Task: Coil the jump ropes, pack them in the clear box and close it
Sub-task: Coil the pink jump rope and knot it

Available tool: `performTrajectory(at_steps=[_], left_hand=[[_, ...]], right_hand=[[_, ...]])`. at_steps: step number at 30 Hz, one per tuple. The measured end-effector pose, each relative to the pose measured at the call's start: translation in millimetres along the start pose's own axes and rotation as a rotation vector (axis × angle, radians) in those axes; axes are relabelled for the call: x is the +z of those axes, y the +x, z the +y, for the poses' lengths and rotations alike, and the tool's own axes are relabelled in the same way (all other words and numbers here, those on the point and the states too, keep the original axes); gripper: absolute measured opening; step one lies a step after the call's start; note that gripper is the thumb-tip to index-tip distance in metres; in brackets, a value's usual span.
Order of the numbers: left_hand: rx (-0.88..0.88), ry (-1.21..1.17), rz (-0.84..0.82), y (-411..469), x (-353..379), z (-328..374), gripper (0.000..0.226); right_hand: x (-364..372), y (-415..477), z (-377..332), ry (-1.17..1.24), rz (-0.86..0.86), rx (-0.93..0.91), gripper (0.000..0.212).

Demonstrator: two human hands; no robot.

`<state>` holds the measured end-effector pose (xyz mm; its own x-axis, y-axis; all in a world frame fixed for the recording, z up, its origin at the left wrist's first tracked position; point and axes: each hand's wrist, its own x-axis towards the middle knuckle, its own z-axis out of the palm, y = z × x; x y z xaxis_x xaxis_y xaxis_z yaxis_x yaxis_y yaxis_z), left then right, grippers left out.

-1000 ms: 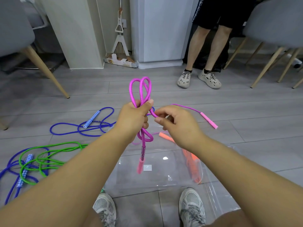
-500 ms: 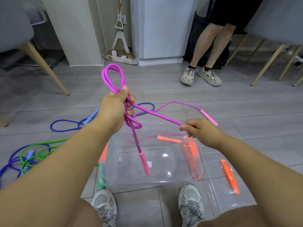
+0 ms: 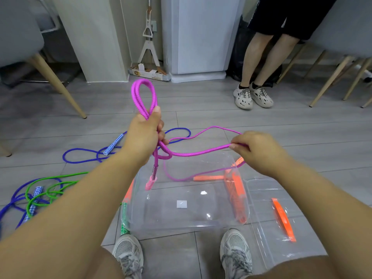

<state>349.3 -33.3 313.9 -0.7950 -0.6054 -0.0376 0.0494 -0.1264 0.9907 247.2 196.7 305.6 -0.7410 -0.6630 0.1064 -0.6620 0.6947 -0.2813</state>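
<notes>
1. The magenta jump rope is held in the air just above the open clear box. Its gathered loops stand up out of the left hand, which is clenched round them so the coil cannot spring apart (one handle dangles below).
2. The right hand pinches the free run and holds it taut to the right, probably to measure the next loop.
3. The blue rope and the green rope lie uncoiled on the floor, left.

pink rope: braided cloth sheath, matt, coarse weave seen. Its handle: translucent pink plastic, smooth. box and lid: clear plastic, glossy, glare spots noted on the base. latch: orange plastic, smooth. floor: grey wood-grain planks, satin finish. chair leg: pale wood, matt. blue handle: patterned wrap, material not determined.
</notes>
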Motion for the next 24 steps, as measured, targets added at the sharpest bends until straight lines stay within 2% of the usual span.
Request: performTrajectory(at_steps=[4,7,11,15,16,20,24], left_hand=[[-0.038,0.072,-0.060,-5,11,-7,0.019],[-0.121,0.018,-0.139,-11,18,-9,0.018],[-0.167,0.138,-0.315,-18,21,-11,0.048],[-0.085,0.373,-0.496,-19,18,-16,0.062],[-0.069,0.399,-0.496,-18,19,-17,0.060],[-0.033,0.422,-0.445,-17,21,-19,0.019],[-0.060,0.388,-0.370,-19,22,-15,0.011]], right_hand=[[-15,-9,-30,0.309,-0.136,-0.029,0.015],[-19,-8,-50,0.553,-0.142,-0.028,0.017],[-13,1,-64,0.716,-0.117,0.025,0.022],[-9,9,-74,0.801,-0.107,0.060,0.026],[-8,11,-76,0.806,-0.102,0.065,0.027],[-4,14,-79,0.782,-0.100,0.078,0.022],[-3,14,-70,0.754,-0.038,0.057,0.014]])
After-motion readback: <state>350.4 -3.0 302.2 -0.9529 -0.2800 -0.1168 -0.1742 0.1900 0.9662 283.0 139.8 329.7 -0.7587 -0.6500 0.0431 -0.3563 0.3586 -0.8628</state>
